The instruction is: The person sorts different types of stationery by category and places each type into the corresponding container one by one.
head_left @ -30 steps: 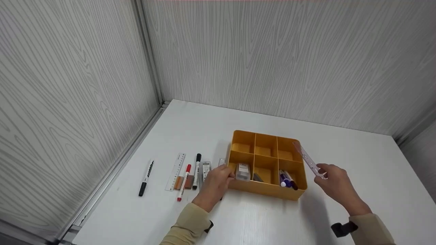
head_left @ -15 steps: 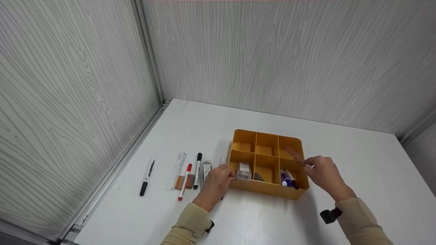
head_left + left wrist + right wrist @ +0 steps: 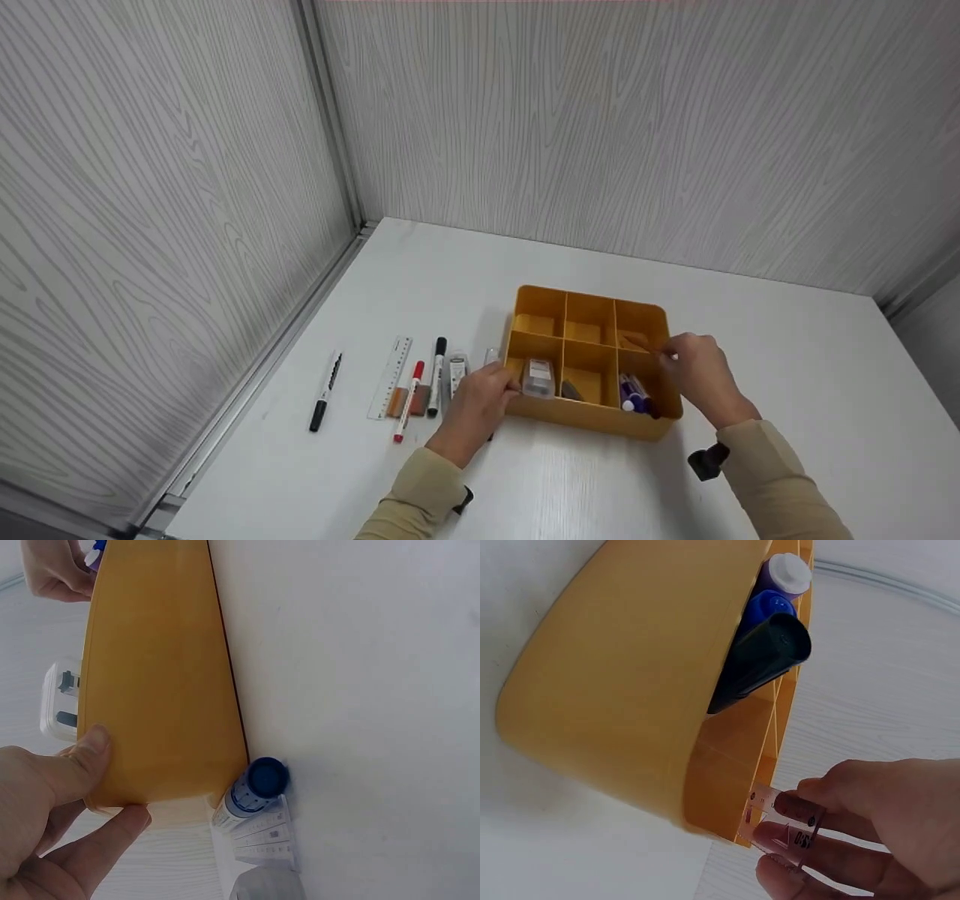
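Note:
My left hand (image 3: 476, 405) grips the front left corner of a yellow six-compartment organizer box (image 3: 592, 421); the left wrist view shows its thumb on the front wall. With my right hand (image 3: 701, 371) I pinch one end of a clear pinkish ruler (image 3: 760, 802) over the box's right side. The ruler's far end dips into the back right compartment. Several markers (image 3: 769, 652) stand leaning in the front right compartment. A clear plastic case (image 3: 538, 379) sits in the front left one, and a grey item (image 3: 571, 391) lies in the front middle one.
Left of the box lie a clear ruler (image 3: 391, 375), a red-capped marker (image 3: 409, 401), black-capped markers such as one (image 3: 325, 394) at far left, brownish blocks (image 3: 420, 400) and a small clear pack (image 3: 457, 371). Grey wood-patterned walls (image 3: 600, 135) border the white table.
My right hand has moved left and towards the box, lowering the ruler from above the right rim into the back right compartment. My left hand stays at the corner.

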The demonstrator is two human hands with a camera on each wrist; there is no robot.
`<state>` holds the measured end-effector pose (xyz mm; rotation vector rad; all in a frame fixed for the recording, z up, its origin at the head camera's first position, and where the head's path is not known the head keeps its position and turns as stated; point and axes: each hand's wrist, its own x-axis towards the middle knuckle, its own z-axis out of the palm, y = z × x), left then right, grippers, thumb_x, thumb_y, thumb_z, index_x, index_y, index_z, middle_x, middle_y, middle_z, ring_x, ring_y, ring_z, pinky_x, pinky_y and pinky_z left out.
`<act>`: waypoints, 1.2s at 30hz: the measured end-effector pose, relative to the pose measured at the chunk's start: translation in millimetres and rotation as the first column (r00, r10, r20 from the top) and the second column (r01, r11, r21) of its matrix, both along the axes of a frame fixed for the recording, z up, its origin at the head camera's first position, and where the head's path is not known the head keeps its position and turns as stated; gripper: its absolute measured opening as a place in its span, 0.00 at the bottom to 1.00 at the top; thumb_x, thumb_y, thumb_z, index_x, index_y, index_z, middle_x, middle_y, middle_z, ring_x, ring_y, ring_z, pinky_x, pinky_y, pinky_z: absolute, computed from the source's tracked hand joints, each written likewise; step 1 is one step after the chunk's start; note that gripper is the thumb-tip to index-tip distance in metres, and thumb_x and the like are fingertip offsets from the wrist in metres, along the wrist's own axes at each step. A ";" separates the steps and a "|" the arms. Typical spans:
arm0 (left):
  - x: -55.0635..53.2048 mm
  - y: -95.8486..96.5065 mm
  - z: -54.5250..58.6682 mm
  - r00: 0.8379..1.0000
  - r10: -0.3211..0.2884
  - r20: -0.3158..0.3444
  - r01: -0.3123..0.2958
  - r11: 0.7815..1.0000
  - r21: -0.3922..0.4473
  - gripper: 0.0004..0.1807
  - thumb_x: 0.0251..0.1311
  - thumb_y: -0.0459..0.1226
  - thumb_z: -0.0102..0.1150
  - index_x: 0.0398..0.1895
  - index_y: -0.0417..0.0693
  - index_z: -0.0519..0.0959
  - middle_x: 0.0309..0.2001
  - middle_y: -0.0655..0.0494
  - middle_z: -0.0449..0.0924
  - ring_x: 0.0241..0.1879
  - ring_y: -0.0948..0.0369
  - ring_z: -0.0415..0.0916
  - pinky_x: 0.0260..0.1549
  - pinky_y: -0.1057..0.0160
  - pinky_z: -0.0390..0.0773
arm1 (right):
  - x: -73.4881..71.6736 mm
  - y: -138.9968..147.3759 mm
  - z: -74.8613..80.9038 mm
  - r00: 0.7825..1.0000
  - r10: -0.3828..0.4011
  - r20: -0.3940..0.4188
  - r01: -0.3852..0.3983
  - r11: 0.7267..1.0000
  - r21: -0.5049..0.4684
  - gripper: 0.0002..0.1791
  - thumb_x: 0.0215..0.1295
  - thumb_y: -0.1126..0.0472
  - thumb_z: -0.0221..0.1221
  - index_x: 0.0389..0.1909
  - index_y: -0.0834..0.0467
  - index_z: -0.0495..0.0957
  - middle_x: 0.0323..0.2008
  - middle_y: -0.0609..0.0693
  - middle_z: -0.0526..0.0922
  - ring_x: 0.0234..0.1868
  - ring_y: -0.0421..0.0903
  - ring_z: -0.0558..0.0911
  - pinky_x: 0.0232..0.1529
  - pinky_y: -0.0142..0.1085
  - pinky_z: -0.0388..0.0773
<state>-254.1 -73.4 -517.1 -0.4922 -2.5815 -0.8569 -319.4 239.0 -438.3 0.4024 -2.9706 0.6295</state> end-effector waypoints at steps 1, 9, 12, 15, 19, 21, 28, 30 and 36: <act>-0.2 -0.1 -0.3 1.000 -0.004 -0.005 0.004 1.000 0.003 0.02 0.60 0.35 0.66 0.33 0.48 0.82 0.33 0.59 0.80 0.33 0.66 0.76 0.34 0.71 0.80 | -1.3 -0.2 -1.6 1.000 -0.001 -0.013 0.001 1.000 0.000 0.10 0.68 0.68 0.57 0.40 0.70 0.85 0.38 0.67 0.86 0.33 0.54 0.86 0.37 0.47 0.85; -1.4 1.6 -0.4 1.000 0.006 0.003 -0.006 1.000 -0.006 0.02 0.61 0.36 0.65 0.34 0.48 0.82 0.33 0.59 0.80 0.33 0.66 0.76 0.34 0.73 0.80 | -10.2 -3.7 -16.1 0.999 -0.037 -0.029 0.038 0.999 0.034 0.12 0.70 0.61 0.60 0.41 0.67 0.85 0.33 0.61 0.87 0.31 0.49 0.81 0.38 0.45 0.84; -1.8 2.3 -0.8 1.000 0.010 0.006 -0.010 1.000 -0.013 0.02 0.61 0.36 0.66 0.34 0.48 0.82 0.33 0.59 0.80 0.33 0.66 0.75 0.34 0.73 0.80 | -11.2 -3.9 -21.3 0.999 -0.025 -0.032 0.026 0.998 0.054 0.12 0.69 0.60 0.60 0.39 0.66 0.86 0.30 0.58 0.86 0.32 0.50 0.76 0.39 0.46 0.83; -2.0 2.4 -0.5 1.000 0.010 -0.001 -0.010 1.000 -0.014 0.02 0.61 0.36 0.66 0.34 0.48 0.82 0.33 0.58 0.80 0.33 0.66 0.76 0.34 0.71 0.80 | -10.8 -3.7 -23.5 0.999 -0.009 -0.039 0.011 0.998 0.056 0.09 0.69 0.63 0.59 0.38 0.65 0.85 0.30 0.58 0.85 0.34 0.51 0.75 0.40 0.47 0.82; -2.0 2.0 0.7 1.000 0.010 -0.001 -0.010 1.000 -0.007 0.02 0.61 0.36 0.65 0.34 0.48 0.82 0.33 0.58 0.80 0.34 0.65 0.77 0.35 0.70 0.80 | -9.4 -3.7 -24.5 0.999 -0.006 -0.036 0.007 0.999 0.037 0.09 0.69 0.65 0.59 0.42 0.65 0.85 0.33 0.59 0.84 0.36 0.52 0.76 0.43 0.49 0.82; -1.9 1.8 1.0 1.000 0.011 0.004 -0.011 1.000 -0.005 0.02 0.61 0.36 0.65 0.34 0.48 0.82 0.34 0.58 0.80 0.34 0.65 0.76 0.36 0.70 0.80 | -8.4 -3.5 -26.7 0.999 0.001 -0.039 0.000 1.000 0.023 0.10 0.69 0.64 0.60 0.44 0.66 0.84 0.35 0.60 0.84 0.38 0.53 0.76 0.44 0.49 0.83; -1.1 1.1 0.1 1.000 0.008 -0.013 -0.008 1.000 0.000 0.03 0.60 0.36 0.66 0.33 0.48 0.81 0.33 0.58 0.80 0.34 0.66 0.77 0.35 0.71 0.80 | -5.2 -2.5 -38.5 0.986 0.086 -0.140 -0.092 0.995 -0.032 0.15 0.64 0.70 0.59 0.50 0.68 0.82 0.44 0.64 0.86 0.45 0.60 0.79 0.48 0.54 0.82; -0.8 1.1 0.3 1.000 0.008 -0.024 -0.008 1.000 0.000 0.03 0.60 0.37 0.66 0.33 0.48 0.81 0.33 0.58 0.80 0.34 0.66 0.78 0.35 0.71 0.81 | -4.7 -1.6 -40.3 0.986 0.095 -0.134 -0.102 0.994 -0.046 0.19 0.62 0.70 0.58 0.54 0.67 0.80 0.50 0.65 0.85 0.49 0.63 0.79 0.52 0.56 0.80; 0.2 1.4 1.3 1.000 0.008 -0.026 -0.008 1.000 0.002 0.03 0.61 0.37 0.65 0.33 0.48 0.81 0.33 0.58 0.80 0.34 0.66 0.78 0.35 0.72 0.81 | 7.7 6.8 -43.7 0.994 0.054 -0.097 -0.072 0.979 -0.193 0.23 0.66 0.70 0.55 0.62 0.63 0.73 0.62 0.65 0.72 0.62 0.63 0.70 0.64 0.60 0.69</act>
